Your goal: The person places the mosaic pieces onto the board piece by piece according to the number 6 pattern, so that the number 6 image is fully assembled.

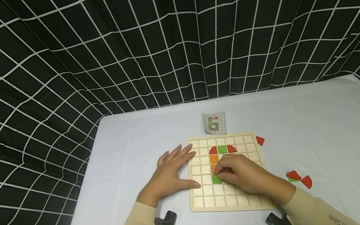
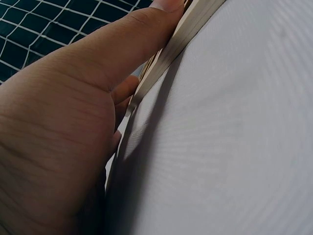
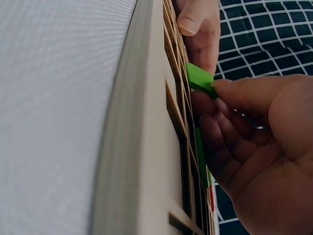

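A wooden grid board (image 1: 231, 200) lies on the white table, with red quarter-round tiles, a green square (image 1: 222, 149) and orange squares (image 1: 214, 158) set in its cells. My right hand (image 1: 243, 173) is over the board's middle, pinching a green square tile (image 3: 198, 78) between thumb and fingers. That tile stands tilted with its lower edge at the grid, just below the orange column. My left hand (image 1: 171, 174) has its fingers spread across the board's left edge, thumb and fingertips resting on the rim. The right palm hides several cells in the head view.
A small pattern card (image 1: 214, 123) stands curled behind the board. Loose red tiles (image 1: 306, 182) and a partly covered green one lie to the right; another red tile (image 1: 260, 140) is by the upper right edge. Black curved devices sit near both wrists. A black gridded curtain surrounds the table.
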`<state>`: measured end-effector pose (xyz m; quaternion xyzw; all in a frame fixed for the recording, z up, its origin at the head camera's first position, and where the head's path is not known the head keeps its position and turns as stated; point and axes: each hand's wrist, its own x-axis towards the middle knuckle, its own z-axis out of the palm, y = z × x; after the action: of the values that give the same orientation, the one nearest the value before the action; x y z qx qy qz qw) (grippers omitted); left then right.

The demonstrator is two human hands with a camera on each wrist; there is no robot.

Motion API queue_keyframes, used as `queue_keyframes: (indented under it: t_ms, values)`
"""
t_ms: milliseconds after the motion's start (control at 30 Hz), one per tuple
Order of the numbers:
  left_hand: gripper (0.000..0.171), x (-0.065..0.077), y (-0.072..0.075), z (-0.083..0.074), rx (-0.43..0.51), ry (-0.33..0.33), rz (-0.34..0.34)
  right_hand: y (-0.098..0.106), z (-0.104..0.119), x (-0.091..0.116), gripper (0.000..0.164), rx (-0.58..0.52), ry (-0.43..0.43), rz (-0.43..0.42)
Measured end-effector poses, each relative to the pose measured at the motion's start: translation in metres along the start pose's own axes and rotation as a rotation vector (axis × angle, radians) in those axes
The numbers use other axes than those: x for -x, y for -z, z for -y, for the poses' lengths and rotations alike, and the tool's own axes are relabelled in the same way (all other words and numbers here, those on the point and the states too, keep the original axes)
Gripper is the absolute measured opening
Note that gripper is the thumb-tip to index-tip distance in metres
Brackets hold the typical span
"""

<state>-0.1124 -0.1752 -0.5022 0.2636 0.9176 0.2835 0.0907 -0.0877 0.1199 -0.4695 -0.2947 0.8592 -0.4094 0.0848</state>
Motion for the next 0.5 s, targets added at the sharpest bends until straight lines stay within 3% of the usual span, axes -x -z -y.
queue_keyframes:
  t_ms: [500]
  values:
    - [0.103,0.0003,0.0002,0.0003,-0.007,-0.009,-0.008,0.0058,-0.0016,0.0023,0.009,-0.051,-0.022,-0.067]
